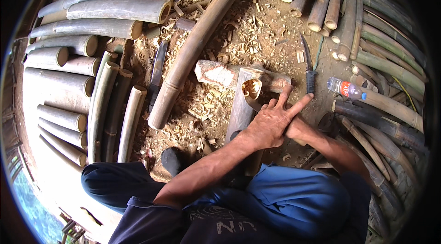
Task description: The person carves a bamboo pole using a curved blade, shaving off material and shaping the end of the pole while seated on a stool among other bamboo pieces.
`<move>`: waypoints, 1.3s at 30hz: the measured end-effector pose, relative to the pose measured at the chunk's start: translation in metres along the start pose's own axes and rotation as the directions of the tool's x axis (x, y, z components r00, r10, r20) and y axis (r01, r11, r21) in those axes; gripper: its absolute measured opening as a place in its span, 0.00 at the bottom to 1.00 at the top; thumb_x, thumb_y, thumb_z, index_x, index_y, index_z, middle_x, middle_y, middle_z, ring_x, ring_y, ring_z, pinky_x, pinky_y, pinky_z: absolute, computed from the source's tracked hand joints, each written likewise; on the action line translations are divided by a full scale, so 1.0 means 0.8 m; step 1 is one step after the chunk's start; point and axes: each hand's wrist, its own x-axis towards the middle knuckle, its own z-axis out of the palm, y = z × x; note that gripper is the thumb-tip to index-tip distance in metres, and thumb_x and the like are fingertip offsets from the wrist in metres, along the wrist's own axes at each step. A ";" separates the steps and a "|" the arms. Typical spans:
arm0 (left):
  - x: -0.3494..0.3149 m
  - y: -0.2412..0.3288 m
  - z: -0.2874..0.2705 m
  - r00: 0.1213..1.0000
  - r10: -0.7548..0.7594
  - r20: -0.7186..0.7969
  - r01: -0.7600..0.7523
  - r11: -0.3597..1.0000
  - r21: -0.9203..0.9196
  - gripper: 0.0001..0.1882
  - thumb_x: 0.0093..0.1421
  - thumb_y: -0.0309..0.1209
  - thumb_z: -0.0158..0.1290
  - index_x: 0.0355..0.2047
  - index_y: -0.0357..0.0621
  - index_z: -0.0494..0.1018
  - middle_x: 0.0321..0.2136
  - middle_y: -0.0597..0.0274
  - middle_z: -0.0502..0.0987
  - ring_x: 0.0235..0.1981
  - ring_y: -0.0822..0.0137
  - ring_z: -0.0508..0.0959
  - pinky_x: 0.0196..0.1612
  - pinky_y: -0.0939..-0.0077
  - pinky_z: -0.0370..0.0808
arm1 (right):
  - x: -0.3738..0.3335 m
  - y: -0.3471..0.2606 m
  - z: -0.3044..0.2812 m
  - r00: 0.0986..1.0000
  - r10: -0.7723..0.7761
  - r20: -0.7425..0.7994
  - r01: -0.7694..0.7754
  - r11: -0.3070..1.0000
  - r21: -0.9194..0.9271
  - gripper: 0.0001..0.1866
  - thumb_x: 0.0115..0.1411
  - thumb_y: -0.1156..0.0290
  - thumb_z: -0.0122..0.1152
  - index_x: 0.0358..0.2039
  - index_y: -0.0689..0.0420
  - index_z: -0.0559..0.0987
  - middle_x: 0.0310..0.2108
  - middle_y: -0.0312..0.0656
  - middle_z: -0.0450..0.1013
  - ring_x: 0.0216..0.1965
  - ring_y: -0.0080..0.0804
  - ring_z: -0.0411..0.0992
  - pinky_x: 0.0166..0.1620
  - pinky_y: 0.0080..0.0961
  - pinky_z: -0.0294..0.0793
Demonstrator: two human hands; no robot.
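My two hands cross in front of my knees. My left hand (268, 122) lies over the right, some of its fingers stretched out and apart, and holds nothing I can see. My right hand (296, 127) is mostly hidden beneath it, so its fingers cannot be made out. Just left of them a bamboo tube (239, 111) leans with its cut, hollow end up against a short log (216, 73) on the ground. Beyond the fingertips lies a curved knife (311, 81) with a dark wrapped handle. A small pale piece (299, 142) shows under my right wrist.
A long bamboo pole (193, 51) slants across the ground, and a broad-bladed knife (158, 66) lies left of it. Wood shavings (248, 37) cover the dirt. Cut bamboo lengths (115, 10) are stacked left and right. A plastic bottle (345, 88) lies on the right.
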 end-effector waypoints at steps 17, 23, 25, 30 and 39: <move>-0.190 -0.004 -0.056 0.882 -0.470 0.046 0.472 0.874 -0.116 0.45 0.56 0.38 0.62 0.68 0.36 0.52 0.52 0.32 0.72 0.53 0.38 0.77 0.52 0.53 0.77 | -0.005 -0.114 0.099 0.999 0.029 -0.018 0.028 -0.403 0.915 0.21 0.72 0.47 0.51 0.48 0.52 0.74 0.45 0.38 0.76 0.47 0.29 0.75 0.46 0.30 0.77; -0.155 0.045 -0.094 0.880 -0.467 -0.087 0.413 0.663 0.624 0.19 0.55 0.30 0.58 0.43 0.34 0.68 0.31 0.47 0.78 0.31 0.52 0.84 0.32 0.58 0.81 | 0.033 -0.105 0.104 0.996 -0.085 0.007 -0.059 -0.633 0.772 0.18 0.75 0.56 0.48 0.47 0.58 0.77 0.43 0.43 0.80 0.42 0.33 0.79 0.44 0.36 0.82; -0.117 0.085 -0.132 0.863 -0.505 -0.007 0.343 0.575 0.743 0.10 0.57 0.27 0.56 0.36 0.31 0.74 0.28 0.50 0.80 0.30 0.58 0.85 0.31 0.64 0.82 | 0.044 -0.107 0.106 0.973 -0.231 -0.029 -0.156 -0.738 0.657 0.19 0.74 0.56 0.50 0.47 0.59 0.79 0.43 0.47 0.80 0.42 0.37 0.81 0.45 0.41 0.85; -0.072 0.094 -0.167 0.812 -0.528 0.248 0.268 0.715 0.646 0.17 0.53 0.30 0.60 0.36 0.29 0.69 0.27 0.44 0.80 0.30 0.43 0.84 0.36 0.53 0.80 | 0.041 -0.101 0.093 0.975 -0.223 -0.026 -0.155 -0.752 0.640 0.19 0.73 0.57 0.51 0.45 0.61 0.79 0.40 0.49 0.81 0.40 0.40 0.83 0.42 0.41 0.87; -0.113 0.060 -0.094 0.755 -0.646 0.117 0.579 0.739 0.343 0.21 0.54 0.32 0.56 0.39 0.25 0.65 0.27 0.34 0.79 0.34 0.36 0.83 0.43 0.44 0.79 | 0.035 -0.061 0.077 0.992 -0.112 0.058 -0.103 -0.456 0.884 0.14 0.69 0.63 0.54 0.42 0.61 0.78 0.34 0.44 0.79 0.33 0.36 0.81 0.29 0.38 0.87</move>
